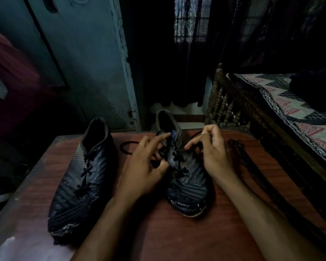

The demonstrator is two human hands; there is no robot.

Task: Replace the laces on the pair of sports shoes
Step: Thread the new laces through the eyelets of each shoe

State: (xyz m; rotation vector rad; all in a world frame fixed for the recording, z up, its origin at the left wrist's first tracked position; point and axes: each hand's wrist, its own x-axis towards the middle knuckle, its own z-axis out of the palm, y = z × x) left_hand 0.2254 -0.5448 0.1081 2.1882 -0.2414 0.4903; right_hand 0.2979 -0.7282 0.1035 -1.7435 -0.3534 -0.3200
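Right hand (214, 157) pinches the lace (196, 135) above the right shoe (188, 178) mid-table, left hand (145, 166) half-open w/ forefinger hooked at the top eyelets; dim light, could thread the wrong hole.

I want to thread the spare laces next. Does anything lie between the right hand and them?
Nothing visible: the right hand pinches a lace at the right dark shoe; only bare reddish wooden table separates it from the black spare laces.
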